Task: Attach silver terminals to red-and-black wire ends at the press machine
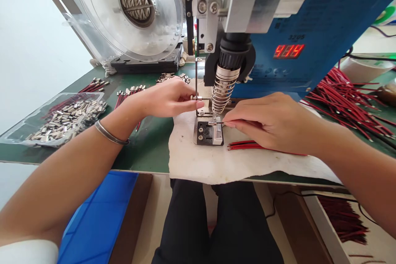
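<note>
My left hand (pixel 167 99) pinches a small silver metal sleeve (pixel 196 98) and holds it beside the coiled tip (pixel 223 90) of the blue machine. My right hand (pixel 272 121) is closed on a thin red wire (pixel 220 123) and points its end at the small metal fixture (pixel 208 133) on the white cloth (pixel 216 165). A short bundle of red wires (pixel 244 145) lies on the cloth just under my right hand. A metal bangle is on my left wrist.
A clear tray of silver sleeves (pixel 62 117) sits at the left on the green table (pixel 148 148). Finished wires with sleeves (pixel 130 93) lie behind my left hand. A big pile of red wires (pixel 343 103) is at the right. A clear reel (pixel 130 12) and the blue machine (pixel 309 20) stand behind.
</note>
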Demonstrator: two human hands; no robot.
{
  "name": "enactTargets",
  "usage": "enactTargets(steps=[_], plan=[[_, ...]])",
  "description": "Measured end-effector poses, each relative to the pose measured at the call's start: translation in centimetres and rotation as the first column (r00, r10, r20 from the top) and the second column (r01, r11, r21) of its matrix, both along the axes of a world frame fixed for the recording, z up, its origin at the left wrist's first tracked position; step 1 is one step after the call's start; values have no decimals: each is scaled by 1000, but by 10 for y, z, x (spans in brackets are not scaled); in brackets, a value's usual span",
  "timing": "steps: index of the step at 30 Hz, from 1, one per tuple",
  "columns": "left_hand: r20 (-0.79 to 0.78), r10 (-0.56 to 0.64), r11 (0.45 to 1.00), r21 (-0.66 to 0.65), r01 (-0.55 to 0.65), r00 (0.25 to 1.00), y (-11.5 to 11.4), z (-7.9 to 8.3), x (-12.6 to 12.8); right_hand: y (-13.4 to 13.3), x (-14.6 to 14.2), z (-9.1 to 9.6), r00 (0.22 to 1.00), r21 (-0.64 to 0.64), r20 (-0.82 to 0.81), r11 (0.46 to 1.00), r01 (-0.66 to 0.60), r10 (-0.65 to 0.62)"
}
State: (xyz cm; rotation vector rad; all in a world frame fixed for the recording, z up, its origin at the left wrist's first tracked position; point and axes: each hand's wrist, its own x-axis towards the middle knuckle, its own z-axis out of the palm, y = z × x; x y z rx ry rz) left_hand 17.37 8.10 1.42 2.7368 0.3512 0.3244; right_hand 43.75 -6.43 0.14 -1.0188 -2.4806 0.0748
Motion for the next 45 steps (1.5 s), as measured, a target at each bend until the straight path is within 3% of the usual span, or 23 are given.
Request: enactTargets(steps=[45], plan=[[-14,36,999,19,-36,999,-6,1,2,-1,-3,-1,1000,28,4,1000,11,-11]])
